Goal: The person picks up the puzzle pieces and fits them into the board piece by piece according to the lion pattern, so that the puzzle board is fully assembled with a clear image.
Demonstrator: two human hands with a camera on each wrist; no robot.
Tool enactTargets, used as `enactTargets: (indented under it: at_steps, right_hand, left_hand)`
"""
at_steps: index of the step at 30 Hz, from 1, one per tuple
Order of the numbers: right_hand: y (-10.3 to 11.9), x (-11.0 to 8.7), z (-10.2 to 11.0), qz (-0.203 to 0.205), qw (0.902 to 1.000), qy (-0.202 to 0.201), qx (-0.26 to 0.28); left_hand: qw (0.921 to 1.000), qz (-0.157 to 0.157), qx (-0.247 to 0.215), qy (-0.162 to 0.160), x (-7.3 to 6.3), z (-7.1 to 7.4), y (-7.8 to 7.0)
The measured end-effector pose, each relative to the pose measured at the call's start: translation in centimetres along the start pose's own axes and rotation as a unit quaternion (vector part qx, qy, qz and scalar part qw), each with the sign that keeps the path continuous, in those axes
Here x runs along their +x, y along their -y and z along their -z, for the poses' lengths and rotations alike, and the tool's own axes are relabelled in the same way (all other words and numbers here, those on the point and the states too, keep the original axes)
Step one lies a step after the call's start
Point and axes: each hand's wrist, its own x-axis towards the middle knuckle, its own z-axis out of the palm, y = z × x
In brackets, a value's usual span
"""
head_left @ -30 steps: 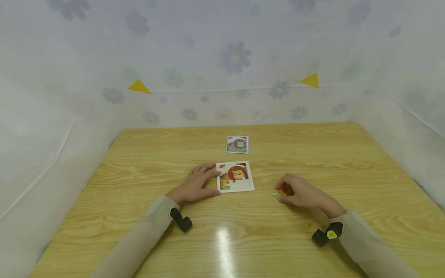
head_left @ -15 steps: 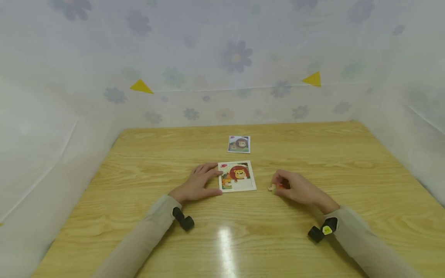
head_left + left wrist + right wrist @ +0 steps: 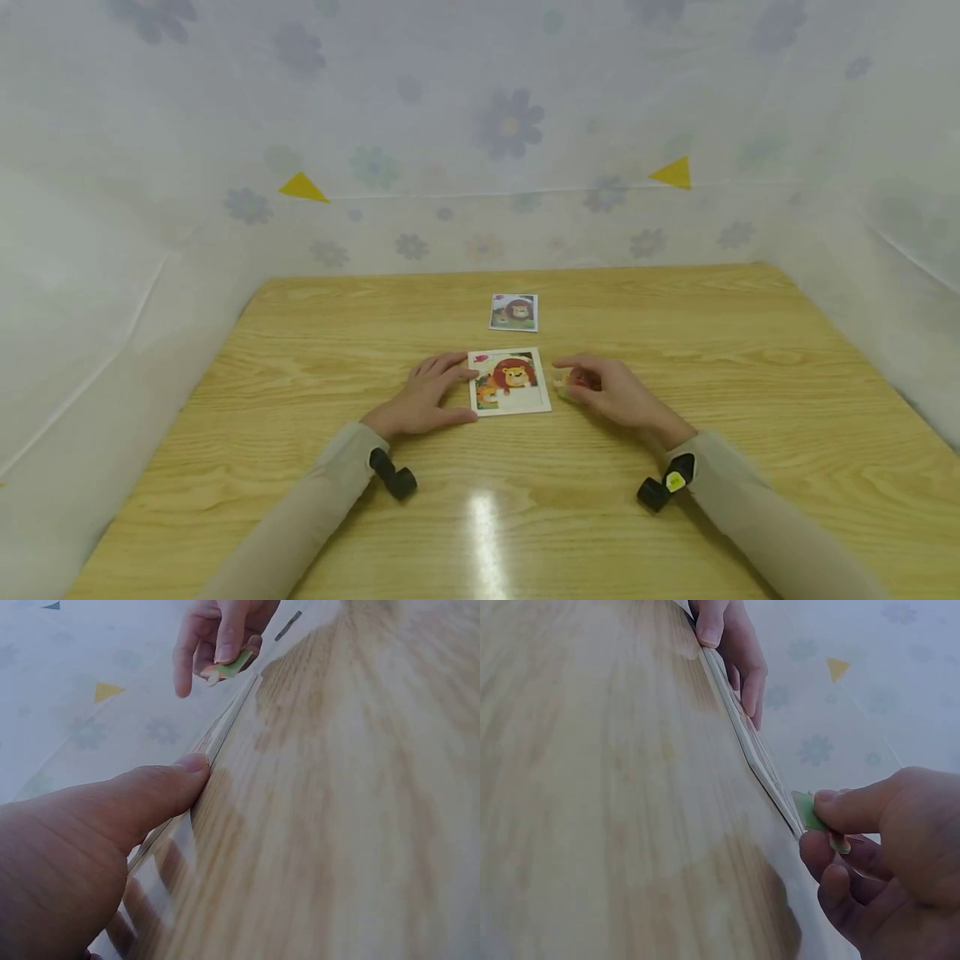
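A white-framed jigsaw puzzle (image 3: 516, 377) with a lion picture lies on the table, a pale gap showing at its lower right. My left hand (image 3: 423, 396) rests at the puzzle's left edge, fingers spread, the thumb along the frame in the left wrist view. Just right of the frame, my right hand (image 3: 618, 396) pinches a puzzle piece (image 3: 810, 811) between thumb and fingers. The piece is green and orange with a rounded knob, and the fingers partly hide it. In the left wrist view the piece (image 3: 229, 669) appears raised near the frame's far end.
Behind the puzzle lies a small card (image 3: 513, 312) with the same lion picture. The wooden table (image 3: 360, 533) reaches to a flower-patterned white sheet (image 3: 450, 125) at the back and sides. Yellow triangles (image 3: 672, 173) mark the sheet.
My right hand has moved left and slightly away from me with the puzzle piece, from the open table to beside the frame. My left hand has stayed at the puzzle's left edge.
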Motion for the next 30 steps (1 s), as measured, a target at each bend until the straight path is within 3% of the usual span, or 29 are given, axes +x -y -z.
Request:
enactTargets:
  at_steps: [8, 14, 30]
  right_hand:
    - [0.7, 1.5, -1.1, -0.032, 0.9989, -0.005, 0.034]
    - [0.9, 2.7, -1.8, -0.002, 0.9981, 0.014, 0.061]
    - [2.0, 5.0, -3.8, 0.028, 0.9966, 0.059, 0.049]
  left_hand:
    - [0.9999, -0.002, 0.011, 0.001, 0.0, 0.0, 0.1]
    - [0.9999, 0.001, 0.016, 0.004, 0.1, 0.0, 0.1]
    - [0.9997, 0.003, 0.024, 0.003, 0.2, 0.1, 0.1]
